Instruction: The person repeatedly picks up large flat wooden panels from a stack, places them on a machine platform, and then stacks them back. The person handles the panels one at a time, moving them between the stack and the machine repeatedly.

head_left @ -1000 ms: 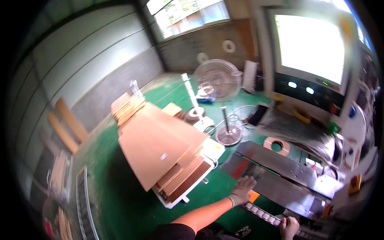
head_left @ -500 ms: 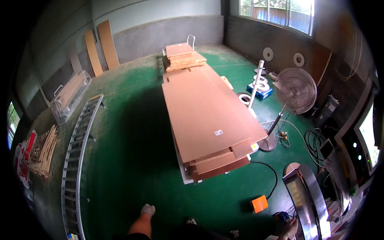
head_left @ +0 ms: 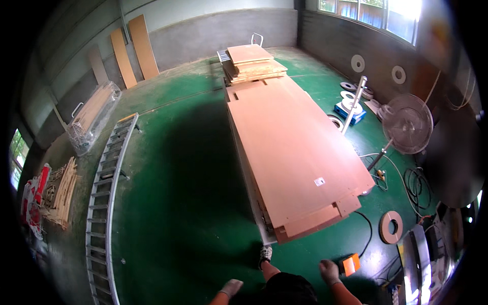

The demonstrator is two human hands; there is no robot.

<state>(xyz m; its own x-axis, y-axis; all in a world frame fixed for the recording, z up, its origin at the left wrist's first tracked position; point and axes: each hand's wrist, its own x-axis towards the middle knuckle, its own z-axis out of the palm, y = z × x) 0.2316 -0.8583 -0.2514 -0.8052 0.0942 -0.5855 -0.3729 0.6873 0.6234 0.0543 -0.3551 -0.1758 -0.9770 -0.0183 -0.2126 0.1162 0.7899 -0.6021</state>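
Got long rectangular brown board stack (head_left: 300, 147) ahead, apart from pale-gloved left hand (head_left: 233, 287) and greyish right hand (head_left: 329, 271), running lengthwise away and slightly left, closer to the right one in view; see nothing gripped, can't tell open from curled fingers on either.

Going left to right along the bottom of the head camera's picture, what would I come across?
Ladder, left hand, shoe, right hand, orange box, curved shiny metal.
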